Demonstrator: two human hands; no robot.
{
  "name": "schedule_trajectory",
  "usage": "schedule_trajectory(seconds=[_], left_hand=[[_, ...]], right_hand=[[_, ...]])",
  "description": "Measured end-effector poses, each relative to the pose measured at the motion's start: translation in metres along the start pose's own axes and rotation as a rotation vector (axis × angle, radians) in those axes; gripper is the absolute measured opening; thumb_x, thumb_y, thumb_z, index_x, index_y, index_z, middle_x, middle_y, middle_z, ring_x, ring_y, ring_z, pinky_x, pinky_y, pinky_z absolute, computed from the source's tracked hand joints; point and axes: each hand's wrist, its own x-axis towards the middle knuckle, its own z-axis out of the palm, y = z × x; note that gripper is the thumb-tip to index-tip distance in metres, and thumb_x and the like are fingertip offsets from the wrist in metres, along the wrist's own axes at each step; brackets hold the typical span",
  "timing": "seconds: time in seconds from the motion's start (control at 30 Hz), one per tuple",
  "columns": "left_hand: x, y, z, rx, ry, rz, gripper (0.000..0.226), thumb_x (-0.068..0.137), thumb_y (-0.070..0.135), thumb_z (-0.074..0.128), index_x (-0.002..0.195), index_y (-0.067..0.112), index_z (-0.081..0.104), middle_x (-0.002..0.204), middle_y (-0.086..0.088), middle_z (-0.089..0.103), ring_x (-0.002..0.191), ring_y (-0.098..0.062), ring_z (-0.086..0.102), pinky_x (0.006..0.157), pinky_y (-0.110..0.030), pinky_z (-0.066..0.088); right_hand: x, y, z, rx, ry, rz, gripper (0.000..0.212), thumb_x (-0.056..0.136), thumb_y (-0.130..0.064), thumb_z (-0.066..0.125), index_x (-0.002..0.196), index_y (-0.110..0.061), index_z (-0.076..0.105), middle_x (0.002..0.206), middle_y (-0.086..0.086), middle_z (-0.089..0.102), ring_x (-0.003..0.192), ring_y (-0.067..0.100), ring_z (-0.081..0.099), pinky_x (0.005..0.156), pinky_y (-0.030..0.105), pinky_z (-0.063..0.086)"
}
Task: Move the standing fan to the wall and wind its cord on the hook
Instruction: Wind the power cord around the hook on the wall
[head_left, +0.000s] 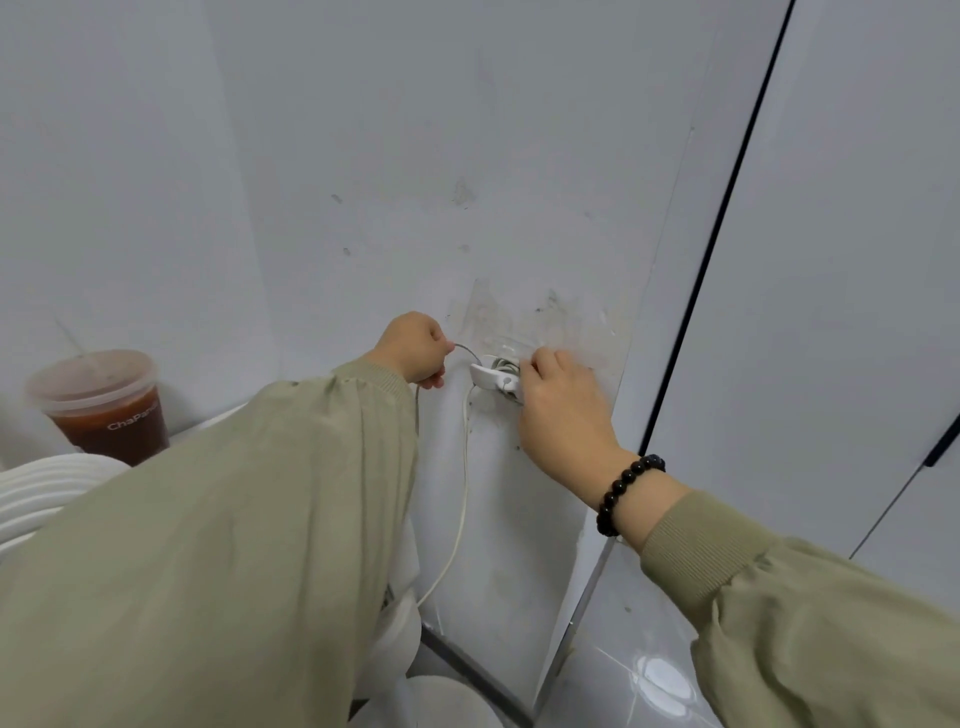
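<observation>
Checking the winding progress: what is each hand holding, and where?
The left hand grips the cord just left of the hook. The right hand has fingers on the coils at the hook; whether it grips them cannot be told.

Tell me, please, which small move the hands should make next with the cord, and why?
Probably the left hand should carry the cord it pinches over the hook for one more turn, while the right hand steadies the wound loops there. Several turns already sit on the hook, yet a long slack length hangs down the wall.
</observation>
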Motion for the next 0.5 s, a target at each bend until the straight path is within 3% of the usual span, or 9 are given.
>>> schedule_trajectory(seconds=[0.13,0.33,0.5], left_hand=[[-0.002,0.003,-0.005,-0.117,0.126,0.059,0.020,0.095,0.013,0.049,0.078,0.006,0.056,0.060,-0.007,0.057,0.045,-0.010,0.057,0.039,-0.016,0.044],[-0.008,0.009,-0.010,-0.350,0.096,0.029,0.020,0.092,0.012,0.054,0.072,0.010,0.059,0.058,-0.003,0.053,0.042,-0.007,0.054,0.046,-0.019,0.039],[-0.012,0.011,-0.017,-0.524,0.081,-0.029,0.019,0.090,0.010,0.055,0.073,0.007,0.062,0.055,-0.004,0.051,0.036,-0.009,0.051,0.050,-0.023,0.033]], right_hand=[[0.000,-0.004,0.005,-0.131,0.073,-0.003,0.024,0.045,0.000,0.068,0.067,-0.006,0.059,0.069,0.009,0.053,0.060,0.026,0.050,0.053,0.028,0.035],[0.005,-0.007,0.007,-0.016,0.118,0.024,0.026,0.053,-0.002,0.071,0.077,-0.007,0.061,0.072,0.006,0.054,0.061,0.024,0.051,0.054,0.027,0.036],[0.020,-0.011,-0.005,-0.014,0.068,0.038,0.023,0.060,-0.017,0.079,0.055,-0.008,0.058,0.060,0.005,0.052,0.053,0.023,0.051,0.049,0.023,0.026]])
